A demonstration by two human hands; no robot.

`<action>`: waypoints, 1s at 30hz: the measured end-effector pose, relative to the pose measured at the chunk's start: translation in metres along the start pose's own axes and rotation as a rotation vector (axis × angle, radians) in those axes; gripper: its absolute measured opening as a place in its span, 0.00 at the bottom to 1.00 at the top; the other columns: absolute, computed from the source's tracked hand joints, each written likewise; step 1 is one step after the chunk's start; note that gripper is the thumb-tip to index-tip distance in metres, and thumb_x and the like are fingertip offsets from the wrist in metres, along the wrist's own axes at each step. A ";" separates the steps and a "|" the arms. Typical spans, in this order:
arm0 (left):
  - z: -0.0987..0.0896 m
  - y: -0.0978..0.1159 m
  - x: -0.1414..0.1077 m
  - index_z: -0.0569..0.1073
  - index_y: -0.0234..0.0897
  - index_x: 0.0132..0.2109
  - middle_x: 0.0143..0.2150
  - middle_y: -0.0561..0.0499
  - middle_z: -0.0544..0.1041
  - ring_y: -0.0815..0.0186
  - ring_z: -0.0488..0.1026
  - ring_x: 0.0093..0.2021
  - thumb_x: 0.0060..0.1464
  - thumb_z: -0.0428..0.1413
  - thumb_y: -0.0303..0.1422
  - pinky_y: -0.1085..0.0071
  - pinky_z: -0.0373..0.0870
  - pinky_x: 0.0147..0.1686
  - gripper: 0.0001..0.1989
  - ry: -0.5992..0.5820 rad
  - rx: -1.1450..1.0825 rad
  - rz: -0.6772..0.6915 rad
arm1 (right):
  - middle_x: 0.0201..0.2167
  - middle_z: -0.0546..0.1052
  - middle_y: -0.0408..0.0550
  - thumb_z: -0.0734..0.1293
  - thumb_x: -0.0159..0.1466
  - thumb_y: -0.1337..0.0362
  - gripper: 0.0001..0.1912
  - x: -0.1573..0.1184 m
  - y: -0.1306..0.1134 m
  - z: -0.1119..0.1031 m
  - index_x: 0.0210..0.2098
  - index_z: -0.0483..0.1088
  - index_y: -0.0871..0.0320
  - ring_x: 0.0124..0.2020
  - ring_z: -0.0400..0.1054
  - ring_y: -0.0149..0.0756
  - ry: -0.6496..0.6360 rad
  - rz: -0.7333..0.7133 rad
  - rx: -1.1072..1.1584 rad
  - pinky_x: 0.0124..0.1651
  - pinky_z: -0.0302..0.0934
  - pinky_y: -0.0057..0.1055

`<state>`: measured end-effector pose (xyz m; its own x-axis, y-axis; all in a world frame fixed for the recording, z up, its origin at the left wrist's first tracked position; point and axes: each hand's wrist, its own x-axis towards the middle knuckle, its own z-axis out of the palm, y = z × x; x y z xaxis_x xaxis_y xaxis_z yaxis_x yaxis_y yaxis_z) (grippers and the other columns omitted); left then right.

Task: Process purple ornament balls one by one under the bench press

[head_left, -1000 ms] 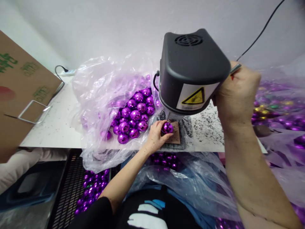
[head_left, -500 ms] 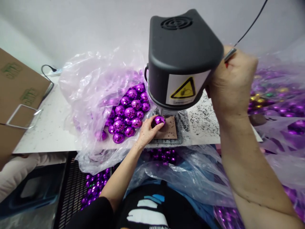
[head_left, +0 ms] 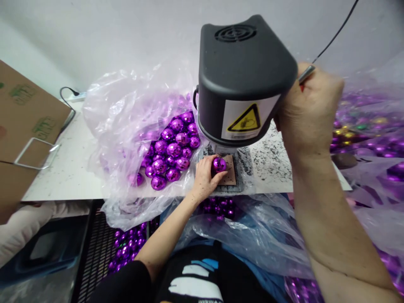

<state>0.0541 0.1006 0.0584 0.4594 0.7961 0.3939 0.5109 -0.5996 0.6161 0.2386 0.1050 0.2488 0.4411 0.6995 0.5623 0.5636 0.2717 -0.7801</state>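
Beneath a black machine head (head_left: 246, 63) with a yellow warning label, my left hand (head_left: 205, 176) grips a shiny purple ball (head_left: 219, 164) between thumb and fingers. The ball is over a brown square pad (head_left: 231, 174) on the machine's base. A dark spot shows on the ball's top. My right hand (head_left: 312, 105) is closed round a metal lever (head_left: 306, 74) at the machine's right side; its fingers are partly hidden. Left of the machine, many purple faceted balls (head_left: 174, 150) lie in an open clear plastic bag (head_left: 116, 109).
A cardboard box (head_left: 28, 113) stands at the far left, beside a cable and socket. Dark flecks cover the white table (head_left: 271, 168) right of the machine. More bagged purple and gold balls (head_left: 347, 134) are at the right. Another person's leg (head_left: 41, 214) shows at lower left.
My left hand has moved slightly right with the purple ball, which is now nearer the middle of the pad. My right hand stays on the lever. The whole view has shifted slightly.
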 end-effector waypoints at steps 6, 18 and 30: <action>0.003 -0.003 -0.001 0.65 0.36 0.58 0.54 0.40 0.73 0.55 0.69 0.57 0.59 0.60 0.41 0.55 0.61 0.61 0.24 -0.008 -0.019 0.019 | 0.19 0.54 0.40 0.63 0.64 0.49 0.26 0.002 0.003 -0.002 0.22 0.54 0.64 0.24 0.48 0.16 -0.007 0.003 0.010 0.30 0.43 0.21; 0.003 -0.007 -0.001 0.61 0.38 0.61 0.56 0.40 0.71 0.54 0.67 0.60 0.62 0.56 0.41 0.48 0.49 0.68 0.24 -0.108 -0.083 0.027 | 0.22 0.63 0.40 0.58 0.68 0.61 0.16 -0.062 0.003 -0.010 0.26 0.61 0.62 0.24 0.55 0.19 0.177 -0.263 -0.212 0.31 0.48 0.26; 0.002 -0.002 -0.003 0.61 0.38 0.61 0.58 0.39 0.70 0.53 0.67 0.61 0.62 0.56 0.41 0.48 0.55 0.67 0.24 -0.103 -0.107 -0.004 | 0.17 0.67 0.45 0.60 0.61 0.58 0.12 -0.100 0.045 0.001 0.23 0.67 0.54 0.27 0.68 0.37 0.303 -0.311 -0.161 0.26 0.58 0.35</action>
<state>0.0529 0.0991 0.0540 0.5328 0.7825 0.3223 0.4349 -0.5799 0.6889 0.2192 0.0481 0.1571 0.4051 0.3697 0.8362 0.7920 0.3150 -0.5230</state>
